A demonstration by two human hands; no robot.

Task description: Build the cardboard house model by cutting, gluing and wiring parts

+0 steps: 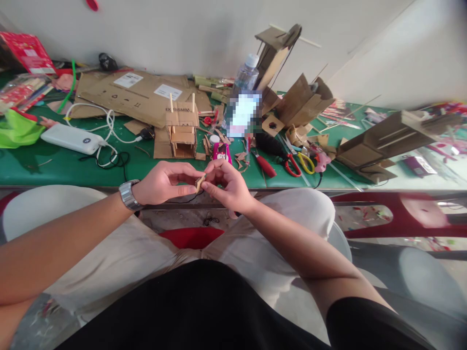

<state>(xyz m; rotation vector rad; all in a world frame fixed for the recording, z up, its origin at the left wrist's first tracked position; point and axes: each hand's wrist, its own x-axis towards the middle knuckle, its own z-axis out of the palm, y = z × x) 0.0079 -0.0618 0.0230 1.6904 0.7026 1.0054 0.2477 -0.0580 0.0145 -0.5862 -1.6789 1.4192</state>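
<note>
My left hand (163, 182), with a metal watch (128, 194) on its wrist, and my right hand (228, 183) meet in front of the green table's edge (65, 170). Both pinch one small piece of cardboard (199, 183) between fingertips and thumbs, held over my lap. Just beyond them on the table stands a small cardboard model (181, 129) with two wooden sticks rising from its top.
A white power bank (72, 138) with cables lies at the left. Flat cardboard sheets (138, 95), a water bottle (245, 78), red pliers (264, 164), scissors (297, 163), a pink cutter (222, 151) and other cardboard structures (386, 141) crowd the table. A red stool (397, 214) stands at the right.
</note>
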